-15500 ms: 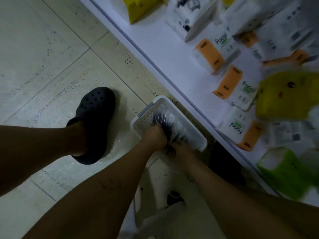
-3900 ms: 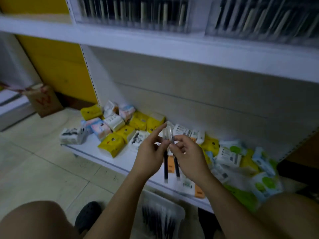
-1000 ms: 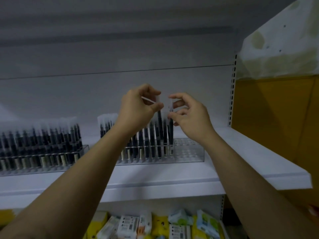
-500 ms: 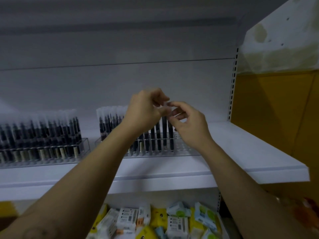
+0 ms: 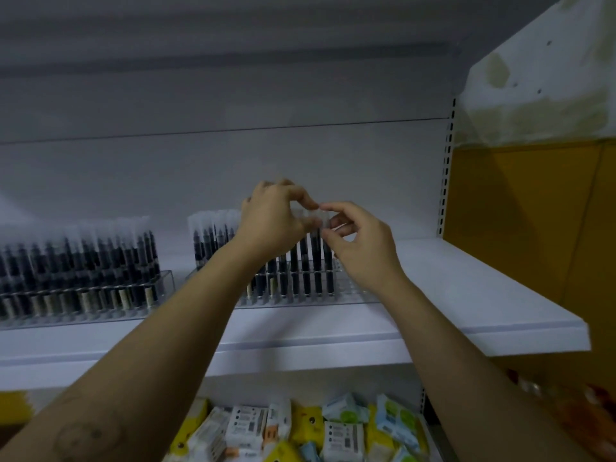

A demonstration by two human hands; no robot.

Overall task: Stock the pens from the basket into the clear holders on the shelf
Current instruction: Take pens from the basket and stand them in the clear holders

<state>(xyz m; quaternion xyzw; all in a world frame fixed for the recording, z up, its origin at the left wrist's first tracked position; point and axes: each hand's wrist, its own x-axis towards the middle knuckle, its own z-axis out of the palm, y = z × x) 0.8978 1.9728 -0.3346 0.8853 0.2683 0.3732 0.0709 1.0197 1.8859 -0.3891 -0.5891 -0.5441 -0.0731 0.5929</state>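
Sinking lower than half a second ago, the left hand and the right hand both pinch the clear caps of the pens, which now stand in the right holder on the shelf; this pair seems almost placed.

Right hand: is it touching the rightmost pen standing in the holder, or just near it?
Touching. The head view shows the right hand pinching the rightmost pen by its clear cap, between thumb and forefinger.
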